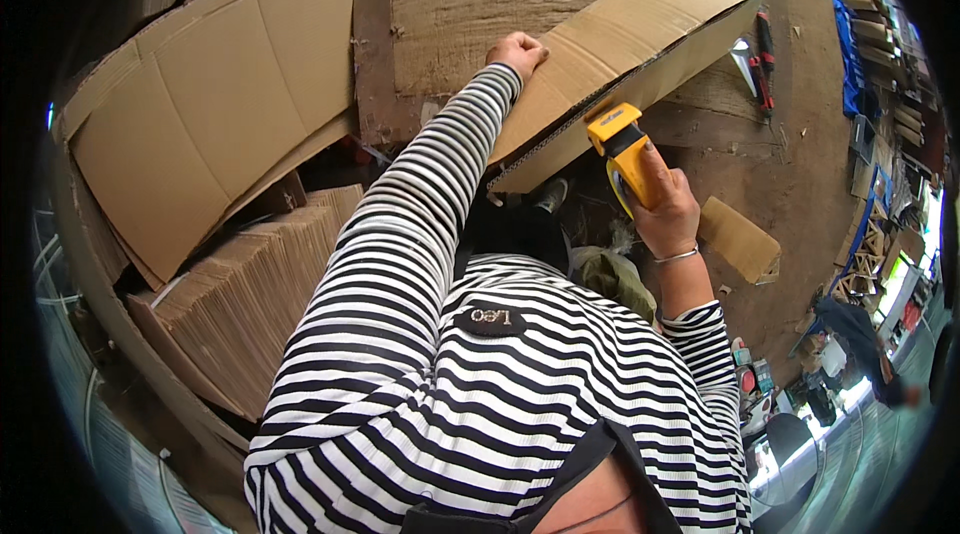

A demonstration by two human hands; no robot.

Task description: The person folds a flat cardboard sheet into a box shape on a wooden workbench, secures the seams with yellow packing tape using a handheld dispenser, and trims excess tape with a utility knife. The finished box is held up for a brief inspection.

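A long, narrow cardboard box lies slantwise before me, its top panel parted from the near side by a dark gap along the edge. My left hand is at the box's far left edge, fingers curled in against the cardboard; their tips are partly hidden. Wrapped in the fingers of my right hand is a yellow hand tool with a boxy head, a black band and a looped handle. Its head is close to the box's near side; whether they touch I cannot tell.
Flat cardboard sheets lean at the left, above a tight stack of cardboard. Red-and-black hand tools lie beyond the box's right end. A loose cardboard piece and a crumpled plastic bag are near my right arm.
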